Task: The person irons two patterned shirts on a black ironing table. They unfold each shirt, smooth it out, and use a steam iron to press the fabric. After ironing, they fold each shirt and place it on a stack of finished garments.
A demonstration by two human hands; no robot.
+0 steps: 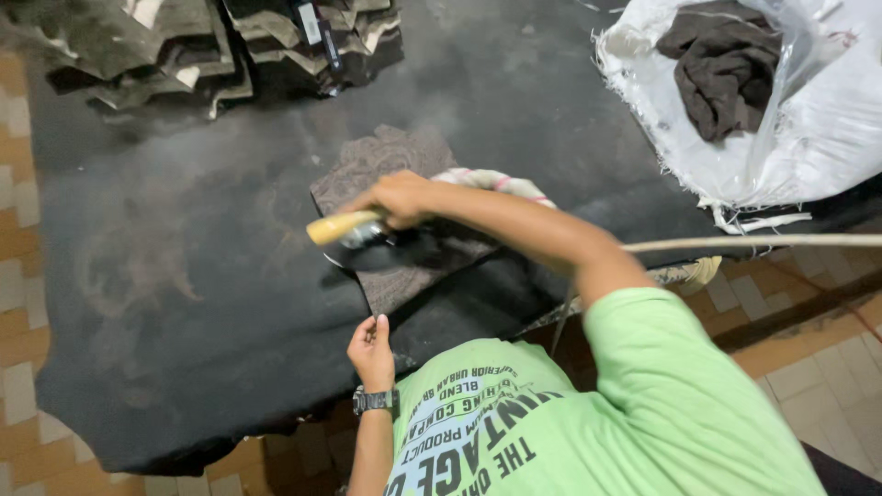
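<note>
Gripping a yellowish wooden handle (342,226), the right hand (400,197) is clenched round it, pressing a dark iron (367,241) onto a brownish patterned cloth piece (395,174) that lies on the black padded work surface (184,276). The iron sits directly under that fist, on the cloth's near half. Lower down, the left hand (371,351), wristwatch (373,400) on its wrist, curls loosely at the surface's near edge; whether it pinches anything I cannot tell. Folded dark garments (211,46) are stacked at the far edge. A white plastic sack (827,129) holding dark brown cloth (726,64) lies at the far right.
</note>
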